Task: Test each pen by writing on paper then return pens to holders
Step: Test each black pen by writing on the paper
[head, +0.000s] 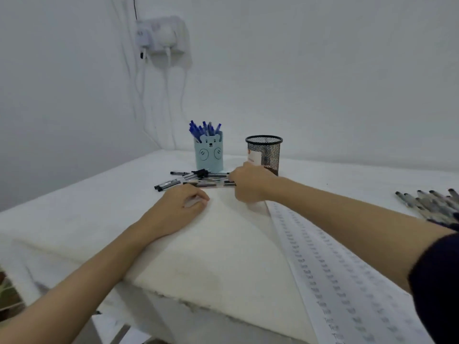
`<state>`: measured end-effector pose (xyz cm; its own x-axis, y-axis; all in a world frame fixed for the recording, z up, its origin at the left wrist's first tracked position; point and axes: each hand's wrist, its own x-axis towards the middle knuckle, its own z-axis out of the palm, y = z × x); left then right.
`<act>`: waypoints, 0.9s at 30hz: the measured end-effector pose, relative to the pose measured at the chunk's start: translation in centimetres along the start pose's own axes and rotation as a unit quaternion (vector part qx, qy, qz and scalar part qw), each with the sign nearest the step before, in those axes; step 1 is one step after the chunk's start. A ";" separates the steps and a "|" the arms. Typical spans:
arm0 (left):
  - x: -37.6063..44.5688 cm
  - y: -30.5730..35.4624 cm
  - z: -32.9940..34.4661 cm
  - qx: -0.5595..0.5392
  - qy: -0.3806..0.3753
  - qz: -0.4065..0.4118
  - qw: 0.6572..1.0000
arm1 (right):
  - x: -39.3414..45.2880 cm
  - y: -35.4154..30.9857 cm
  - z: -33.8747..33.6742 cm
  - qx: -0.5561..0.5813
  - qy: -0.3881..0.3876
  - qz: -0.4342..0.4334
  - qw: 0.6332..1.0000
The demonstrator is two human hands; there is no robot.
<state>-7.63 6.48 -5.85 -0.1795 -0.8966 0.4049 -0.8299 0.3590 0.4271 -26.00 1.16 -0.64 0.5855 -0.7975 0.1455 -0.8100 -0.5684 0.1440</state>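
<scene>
A light blue bear-faced holder (pixel 208 155) stands at the back of the table with several blue-capped pens (pixel 204 128) in it. Right of it stands a black mesh holder (pixel 265 152); no pens show above its rim. Several black pens (pixel 196 180) lie loose in front of the holders. My right hand (pixel 248 182) reaches into that pile, its fingers closed around the pens at the pile's right end. My left hand (pixel 183 204) rests on the table, loosely curled, with nothing seen in it. A long paper sheet (pixel 330 264) with rows of written marks runs along the right.
Another bunch of dark pens (pixel 432 204) lies at the far right edge of the table (pixel 74 219). A wall socket with plugs and hanging white cables (pixel 161 38) is on the wall behind. The table's front edge is close, below my forearms.
</scene>
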 end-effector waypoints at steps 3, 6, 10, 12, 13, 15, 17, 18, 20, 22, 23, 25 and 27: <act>0.1 -0.2 0.3 0.013 0.014 -0.001 1.000 | 1.1 -1.1 1.7 -0.047 0.043 0.006 0.998; 0.3 -0.3 0.4 0.014 0.023 0.007 1.000 | 2.0 -0.7 2.5 -0.036 0.099 0.005 0.994; 0.2 -0.5 0.4 0.005 0.021 0.006 1.000 | 2.5 -0.6 2.7 -0.002 0.109 -0.004 0.994; 0.2 -0.6 0.5 0.002 0.020 0.007 1.000 | 2.5 -0.5 2.7 0.008 0.104 -0.005 0.995; 0.2 -0.6 0.5 0.001 0.018 0.008 1.000 | 2.4 -0.4 2.6 0.012 0.098 -0.004 0.995; 0.2 -0.7 0.5 0.003 0.021 0.011 1.000 | 2.2 0.0 2.6 0.013 0.087 -0.006 0.996; 0.2 -0.8 0.4 0.005 0.025 0.011 1.000 | 1.6 0.7 1.9 0.014 0.067 -0.001 0.998; 0.2 -0.8 0.4 0.006 0.024 0.012 1.000 | 1.0 1.2 1.4 0.031 0.063 0.008 0.997; 0.2 -0.7 0.2 0.004 0.020 0.009 1.000 | -0.3 2.3 0.0 0.079 0.064 0.036 0.994; 0.3 -0.3 0.1 0.005 0.022 0.005 1.000 | -2.0 3.6 -1.5 0.135 0.061 0.080 0.986; 0.4 0.2 0.2 0.006 0.025 0.008 1.000 | -3.1 4.3 -2.0 0.193 0.059 0.105 0.974; 0.7 1.6 0.5 -0.003 0.025 0.025 0.999 | -5.2 5.5 -3.0 0.381 0.047 0.158 0.910; 1.1 3.5 1.1 -0.022 0.006 0.048 0.999 | -7.4 6.6 -3.8 0.548 0.049 0.196 0.812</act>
<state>-11.34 6.53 -4.80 -0.2504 -0.8544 0.4553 -0.7847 0.4546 0.4215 -35.61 4.07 2.98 0.2325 -0.9710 0.0551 -0.4457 -0.1567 -0.8814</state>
